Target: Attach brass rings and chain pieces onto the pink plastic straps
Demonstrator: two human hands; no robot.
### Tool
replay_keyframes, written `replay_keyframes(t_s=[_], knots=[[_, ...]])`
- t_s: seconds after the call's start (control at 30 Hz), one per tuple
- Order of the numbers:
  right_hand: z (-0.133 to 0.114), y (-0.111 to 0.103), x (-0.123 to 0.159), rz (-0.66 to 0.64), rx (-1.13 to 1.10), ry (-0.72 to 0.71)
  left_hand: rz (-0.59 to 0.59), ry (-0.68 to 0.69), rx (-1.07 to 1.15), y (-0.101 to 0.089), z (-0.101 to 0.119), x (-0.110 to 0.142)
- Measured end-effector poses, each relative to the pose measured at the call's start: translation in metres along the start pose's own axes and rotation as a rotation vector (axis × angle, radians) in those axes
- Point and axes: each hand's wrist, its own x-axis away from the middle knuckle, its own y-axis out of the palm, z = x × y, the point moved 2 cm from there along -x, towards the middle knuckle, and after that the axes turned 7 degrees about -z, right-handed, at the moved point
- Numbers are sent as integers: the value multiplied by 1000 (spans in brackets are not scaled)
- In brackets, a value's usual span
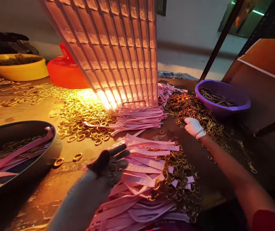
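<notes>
My left hand (112, 163), in a pale glove stained black, hovers over the left side of a heap of pink straps (137, 170). Its fingers are stretched out and apart, and I see nothing gripped in them. Brass rings (180, 173) hang on the straps' right ends in a thick cluster. On the right, my right hand (193, 127), in a white glove, reaches to the near edge of a pile of small brass clasps (187, 107). Its fingers are curled together; whatever they pinch is hidden. Between the hands lies a single loose ring (161, 132).
Loose brass rings (84, 118) spread beneath a tall, glowing ribbed panel (127, 57). A second bundle of pink straps (139, 117) lies at its foot. Around stand a purple bowl (233, 109), a yellow basin (26, 72), a red lidded container (66, 72) and a dark tub (53, 150).
</notes>
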Motion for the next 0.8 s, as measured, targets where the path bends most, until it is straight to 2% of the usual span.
replay_keyframes(t_s=[0.1,0.13,0.2,0.3,0.43,0.53,0.6,0.7,0.77,0.8], knots=[[7,18,-54,-87,243,25,-132,-184,412,16,-2,-4],[8,25,-65,-109,306,29,-176,-207,507,21,-3,-5],[10,37,-80,-141,407,30,-209,-180,557,27,-6,-4],[15,45,-86,-162,496,32,-150,-146,535,30,-14,-4],[17,40,-77,-130,494,40,-94,-126,526,31,-25,-5],[8,27,-52,-44,398,7,-93,-42,436,33,-27,-5],[-5,18,-19,4,310,-65,-77,11,366,37,-26,-3],[-41,6,53,56,121,-280,-28,49,342,45,-26,0],[-74,0,103,133,-187,-555,-18,49,361,51,-27,3],[-92,0,124,119,-221,-637,-29,38,369,55,-27,5]])
